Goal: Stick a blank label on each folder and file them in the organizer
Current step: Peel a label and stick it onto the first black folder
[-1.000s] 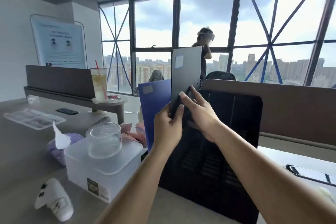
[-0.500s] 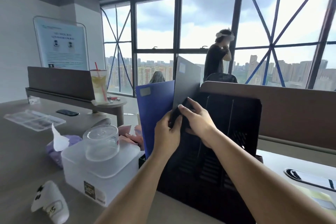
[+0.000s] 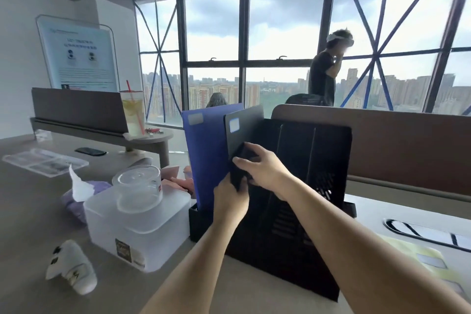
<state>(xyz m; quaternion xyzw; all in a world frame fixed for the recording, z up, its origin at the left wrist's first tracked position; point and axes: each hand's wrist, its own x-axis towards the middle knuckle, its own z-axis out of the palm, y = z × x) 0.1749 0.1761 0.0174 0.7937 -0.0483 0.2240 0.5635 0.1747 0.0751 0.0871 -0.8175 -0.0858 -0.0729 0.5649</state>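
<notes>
The left hand (image 3: 230, 197) and right hand (image 3: 265, 171) both pinch the thin dark grey plastic folder (image 3: 244, 130) by its near edge, likely to keep it straight. It stands partly down in the tall black slotted organizer (image 3: 313, 173), with the flat blue plastic folder (image 3: 206, 155) at its 9 o'clock.

Glass cup (image 3: 139, 186) atop translucent box (image 3: 137, 232); tissue pack (image 3: 76, 190) beside; iced drink (image 3: 133, 116) with red straw behind

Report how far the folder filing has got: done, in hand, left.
Done: the blue folder stands labelled in the leftmost slot of the organizer. In hand: the left hand and right hand grip the dark folder, labelled too, tilted in the next slot. Left: seat and release it. A label sheet lies at right; no other folder shows.
</notes>
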